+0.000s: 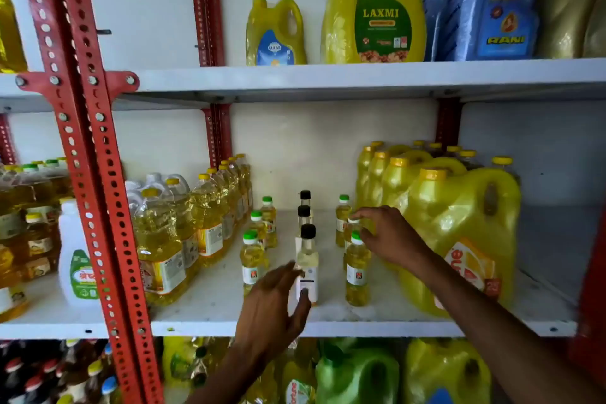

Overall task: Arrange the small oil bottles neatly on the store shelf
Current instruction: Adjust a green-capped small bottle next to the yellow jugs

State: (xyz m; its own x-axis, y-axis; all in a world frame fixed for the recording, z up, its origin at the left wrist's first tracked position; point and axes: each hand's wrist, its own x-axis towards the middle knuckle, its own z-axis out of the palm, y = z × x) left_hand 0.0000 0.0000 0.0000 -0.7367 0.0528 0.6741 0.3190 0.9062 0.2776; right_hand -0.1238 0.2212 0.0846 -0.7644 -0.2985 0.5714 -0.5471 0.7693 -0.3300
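Note:
Small oil bottles stand in three rows on the white middle shelf (210, 302). The left row has green-capped yellow bottles (252, 261). The middle row has black-capped clear bottles (307, 256). The right row has green-capped yellow bottles too (357, 272). My right hand (390, 236) reaches in from the right and pinches the top of the second bottle (351, 231) in the right row. My left hand (272, 305) is blurred, with fingers spread. It sits just in front and left of the front black-capped bottle, its thumb across the label.
Large yellow oil jugs (459, 239) crowd the shelf right of the small bottles. Mid-size oil bottles (183, 233) line the left. A red slotted upright (98, 207) stands in front at left. Bigger cans fill the top shelf (373, 6), and more bottles sit below.

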